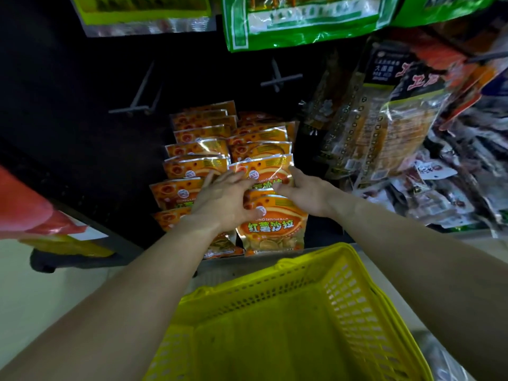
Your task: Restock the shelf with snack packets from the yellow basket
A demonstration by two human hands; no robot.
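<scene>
Two rows of orange snack packets [200, 149] stand on the dark bottom shelf. Both hands are on one orange packet [264, 167] in the right row. My left hand [222, 200] lies over its left side with spread, bent fingers. My right hand [302, 191] holds its right edge, thumb on the front. In front of that packet stands another orange packet [272, 226] with green lettering. The yellow basket [343, 284] sits below my arms, and I see no packets in it.
Green and yellow bags [299, 20] hang above. Bare metal pegs [277, 77] stick out of the dark back panel. Clear and dark snack bags [384, 125] hang and pile up at the right. A red and yellow object [30, 213] lies at the left.
</scene>
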